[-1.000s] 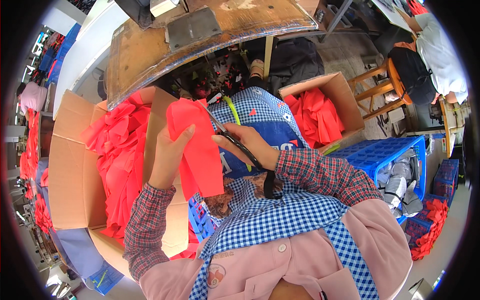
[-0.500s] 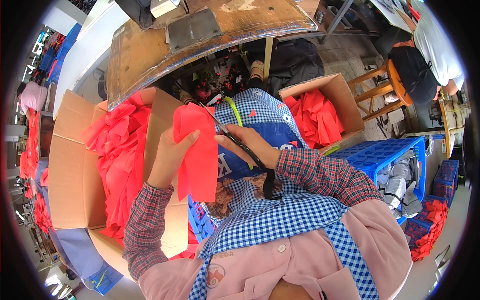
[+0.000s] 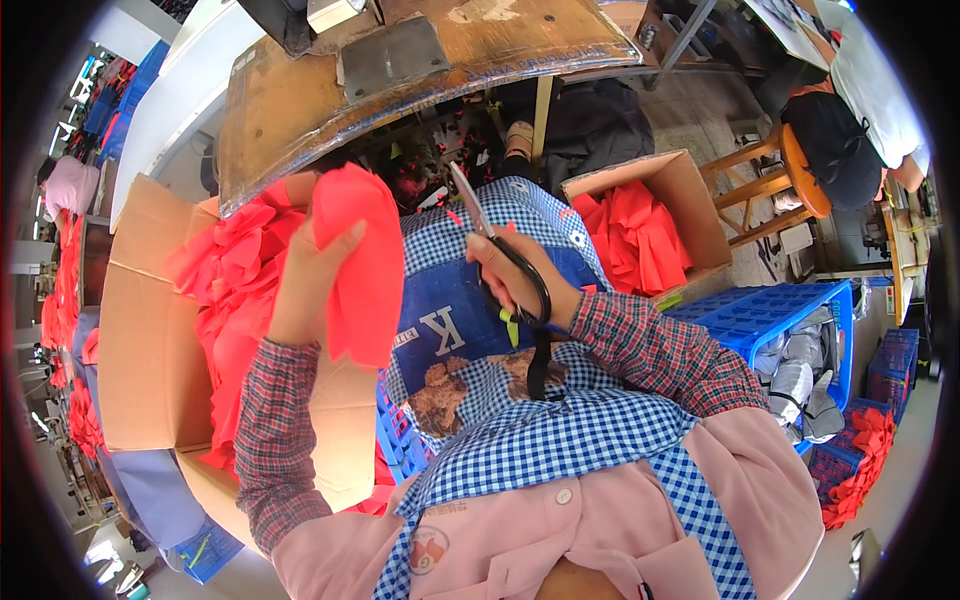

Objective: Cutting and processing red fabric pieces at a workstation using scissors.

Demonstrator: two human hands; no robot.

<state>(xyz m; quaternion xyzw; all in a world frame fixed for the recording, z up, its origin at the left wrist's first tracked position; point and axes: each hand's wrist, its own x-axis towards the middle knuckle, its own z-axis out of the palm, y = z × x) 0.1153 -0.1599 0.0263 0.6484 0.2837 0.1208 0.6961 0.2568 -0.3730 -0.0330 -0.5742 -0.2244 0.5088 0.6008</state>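
Seated at a wooden-topped table in a busy workroom, we grip a red fabric piece in our left hand, thumb pressed on its face, just in front of the left cardboard box. Our right hand is closed around the black handles of a pair of scissors, blades pointing up and away.

The cloth hides most of our left fingers, and we cannot count its layers. The scissor handles cover part of the right fingers, and we cannot tell whether the blades are fully together. Our left forearm and the cloth screen some of the red fabric heaped in that box. Shadow under the table blurs the scraps there, and a worker at right is cut off by the lens rim.

Half a second ago the blades stood against the cloth's upper edge; now the two are apart. The cloth has moved left toward the box, the scissors have shifted right, and more of the blue printed panel on our lap shows. The right cardboard box, also holding red fabric, and the blue crate look much as they did.
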